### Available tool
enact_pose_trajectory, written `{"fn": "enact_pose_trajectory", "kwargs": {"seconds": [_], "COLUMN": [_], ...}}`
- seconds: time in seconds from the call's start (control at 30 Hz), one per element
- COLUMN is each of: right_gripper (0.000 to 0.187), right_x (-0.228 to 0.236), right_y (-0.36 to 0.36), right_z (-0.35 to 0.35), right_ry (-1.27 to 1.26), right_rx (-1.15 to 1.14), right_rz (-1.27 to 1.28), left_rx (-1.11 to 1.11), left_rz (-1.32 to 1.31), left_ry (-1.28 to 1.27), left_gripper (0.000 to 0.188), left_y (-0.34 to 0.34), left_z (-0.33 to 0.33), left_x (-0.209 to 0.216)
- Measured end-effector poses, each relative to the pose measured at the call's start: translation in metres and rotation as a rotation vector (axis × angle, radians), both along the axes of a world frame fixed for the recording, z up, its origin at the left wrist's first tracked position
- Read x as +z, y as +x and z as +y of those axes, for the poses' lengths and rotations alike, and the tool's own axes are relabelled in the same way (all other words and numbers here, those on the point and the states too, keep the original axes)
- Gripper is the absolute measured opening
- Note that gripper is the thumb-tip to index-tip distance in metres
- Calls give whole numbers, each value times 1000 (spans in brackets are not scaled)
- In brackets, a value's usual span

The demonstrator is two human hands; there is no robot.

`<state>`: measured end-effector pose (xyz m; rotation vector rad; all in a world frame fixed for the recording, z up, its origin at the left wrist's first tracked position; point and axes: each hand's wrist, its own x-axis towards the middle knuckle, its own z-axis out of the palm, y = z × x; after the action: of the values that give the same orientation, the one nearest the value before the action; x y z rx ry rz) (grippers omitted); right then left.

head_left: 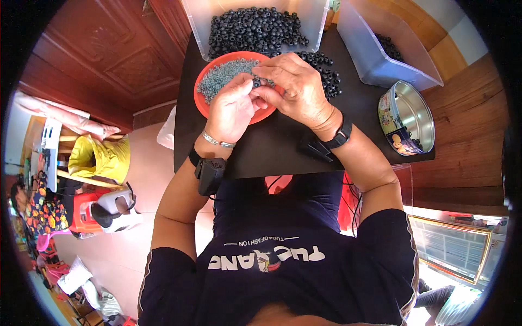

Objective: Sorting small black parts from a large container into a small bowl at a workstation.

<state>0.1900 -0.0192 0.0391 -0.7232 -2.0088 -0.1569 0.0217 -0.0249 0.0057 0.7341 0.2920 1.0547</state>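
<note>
My left hand is over the near side of a round red-orange dish. Between its thumb and fingers it pinches a small black ring-shaped piece. Close against it, my right hand has its thumb and fingertips pressed together by the same piece; whatever is in that pinch is too small to make out. Many small, pale blue-grey translucent pieces fill the dish under the hands. Loose black ring-shaped pieces lie on the dark table just beyond my right hand.
A clear plastic bin heaped with black pieces stands behind the dish. At right are a second translucent bin and a round metal tin with a few black pieces. A dark object sits near the table's front edge.
</note>
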Motion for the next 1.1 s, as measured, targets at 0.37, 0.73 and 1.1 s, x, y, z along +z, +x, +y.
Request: {"fn": "enact_pose_trajectory", "kwargs": {"seconds": [0.37, 0.73, 1.1], "right_gripper": [31, 27, 26], "right_x": [-2, -8, -11], "right_y": [-4, -6, -7], "right_z": [-4, 0, 4], "right_ry": [-47, -50, -140], "right_rx": [-2, 16, 85], "right_rz": [18, -58, 55], "left_rx": [34, 32, 96], "left_rz": [13, -5, 45], "left_ry": [-50, -20, 20], "left_gripper": [13, 16, 16], "left_y": [4, 3, 2], "left_z": [1, 5, 6], "left_x": [-3, -11, -6]}}
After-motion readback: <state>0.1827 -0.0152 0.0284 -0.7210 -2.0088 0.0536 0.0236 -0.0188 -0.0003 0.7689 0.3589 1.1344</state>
